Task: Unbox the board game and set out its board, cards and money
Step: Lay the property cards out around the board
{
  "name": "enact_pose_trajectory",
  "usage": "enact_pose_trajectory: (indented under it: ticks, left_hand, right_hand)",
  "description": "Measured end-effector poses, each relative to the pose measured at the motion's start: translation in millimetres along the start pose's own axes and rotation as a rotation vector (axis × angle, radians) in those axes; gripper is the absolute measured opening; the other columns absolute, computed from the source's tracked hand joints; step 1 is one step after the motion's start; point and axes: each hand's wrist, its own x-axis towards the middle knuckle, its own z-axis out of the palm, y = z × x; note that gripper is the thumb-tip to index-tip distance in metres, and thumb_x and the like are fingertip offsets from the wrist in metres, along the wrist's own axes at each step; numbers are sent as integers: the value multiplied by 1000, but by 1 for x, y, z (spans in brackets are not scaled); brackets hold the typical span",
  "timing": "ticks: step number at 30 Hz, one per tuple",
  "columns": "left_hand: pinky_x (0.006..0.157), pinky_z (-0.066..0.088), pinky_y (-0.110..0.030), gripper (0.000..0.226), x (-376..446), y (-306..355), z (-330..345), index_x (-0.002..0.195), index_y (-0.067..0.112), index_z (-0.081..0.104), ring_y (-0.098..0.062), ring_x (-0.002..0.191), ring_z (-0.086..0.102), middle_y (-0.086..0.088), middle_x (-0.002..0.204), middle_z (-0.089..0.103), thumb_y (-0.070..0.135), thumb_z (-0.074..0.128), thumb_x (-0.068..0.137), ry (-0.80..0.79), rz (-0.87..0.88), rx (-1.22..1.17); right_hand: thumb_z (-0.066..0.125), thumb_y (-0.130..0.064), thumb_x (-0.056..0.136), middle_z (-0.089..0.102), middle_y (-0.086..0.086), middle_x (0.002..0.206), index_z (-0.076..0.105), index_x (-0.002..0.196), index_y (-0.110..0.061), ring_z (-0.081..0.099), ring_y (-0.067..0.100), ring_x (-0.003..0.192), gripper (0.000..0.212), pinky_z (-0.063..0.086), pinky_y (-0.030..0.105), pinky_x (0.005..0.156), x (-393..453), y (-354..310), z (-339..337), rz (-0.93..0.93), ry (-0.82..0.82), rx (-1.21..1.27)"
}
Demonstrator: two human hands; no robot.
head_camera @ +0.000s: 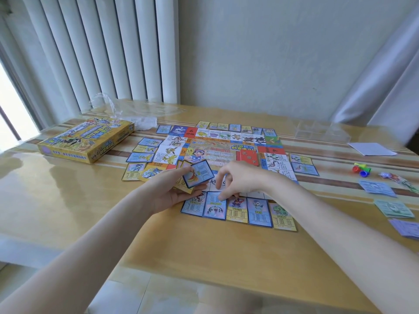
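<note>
The near edge of the board (223, 152) lies under both hands, so its lower squares cannot be read. The left hand (174, 189) holds a fan of cards (199, 174) — how many sit behind the front one is hidden by the fingers. The right hand (238, 180) covers the top of the blue-edged card (214, 206) it touches. Print on all the cards and on the box (87, 139) at centre left is too small to read. At the right edge of the frame the purple stack of money (407, 227) is cut off, and the coloured pieces (361, 169) are too small to tell apart — possibly pawns. The bench (215, 250) runs out of the frame at lower right.
</note>
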Motion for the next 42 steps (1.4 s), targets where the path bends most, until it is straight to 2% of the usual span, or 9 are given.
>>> enact_pose_trajectory:
  ticks: [5, 8, 12, 16, 26, 30, 34, 38, 42]
  left_hand:
    - [74, 57, -41, 21, -1, 0, -1, 107, 2, 55, -30, 91, 69, -22, 98, 70, 18, 57, 92, -19, 4, -4]
    - [76, 57, -39, 24, -2, 3, -4, 108, 2, 55, -29, 91, 70, -21, 97, 71, 21, 55, 94, -54, 52, -34]
    - [73, 59, -35, 26, -4, 8, -8, 111, 1, 54, -28, 90, 70, -22, 99, 70, 21, 53, 94, -114, 95, -60]
    - [73, 58, -34, 20, -7, 10, -2, 106, 3, 57, -28, 89, 70, -21, 100, 70, 18, 54, 93, -158, 110, -125]
    - [69, 60, -38, 31, -6, 16, -7, 117, -1, 52, -34, 91, 69, -24, 104, 68, 3, 59, 87, -183, 105, -85]
    - [70, 60, -37, 17, -2, 15, -8, 103, 0, 55, -30, 84, 70, -22, 91, 70, -1, 58, 87, -175, 123, -6]
    - [78, 57, -36, 12, 6, 16, 5, 99, -3, 58, -28, 86, 71, -27, 98, 68, 0, 56, 88, -190, 156, -32]
    - [72, 59, -30, 19, 18, 13, 28, 106, -7, 57, -24, 80, 71, -22, 100, 70, 3, 54, 91, -255, 144, 42]
    - [71, 58, -30, 18, 30, 8, 63, 101, -6, 57, -24, 75, 71, -20, 92, 71, 9, 47, 96, -280, 98, 41]
  right_hand:
    - [77, -20, 76, 55, -13, 66, 63, 99, -12, 58, 14, 71, 28, 45, 28, 65, -1, -2, 1, -6, 24, -54]
    - [76, -21, 77, 59, -5, 68, 63, 96, -12, 59, 16, 69, 25, 48, 31, 64, -2, -3, -2, -8, 3, -59]
    - [63, -18, 88, 61, 3, 68, 63, 89, -6, 50, 9, 53, 12, 39, 17, 46, -2, -1, -25, -16, 209, 350]
    - [55, -23, 93, 64, 8, 81, 63, 96, -1, 56, 11, 63, 24, 46, 17, 51, -1, -4, -34, -54, 157, 658]
    - [61, 1, 86, 59, 3, 69, 62, 91, -7, 51, 3, 47, 10, 41, 15, 45, 10, -11, -28, -131, 227, 602]
    - [64, 2, 83, 58, 4, 69, 61, 85, -7, 50, 6, 49, 10, 41, 15, 45, 17, -13, -24, -132, 329, 788]
    - [64, 7, 80, 64, 6, 82, 62, 94, -5, 53, 11, 61, 18, 41, 15, 49, 22, -9, -20, -151, 256, 966]
    - [54, 7, 87, 68, 1, 72, 62, 90, -6, 61, 6, 57, 16, 41, 14, 47, 9, 19, -47, -107, 421, 1111]
    - [51, 3, 91, 63, 5, 76, 63, 95, -6, 52, 11, 65, 16, 41, 17, 48, -25, 75, -83, 112, 451, 683]
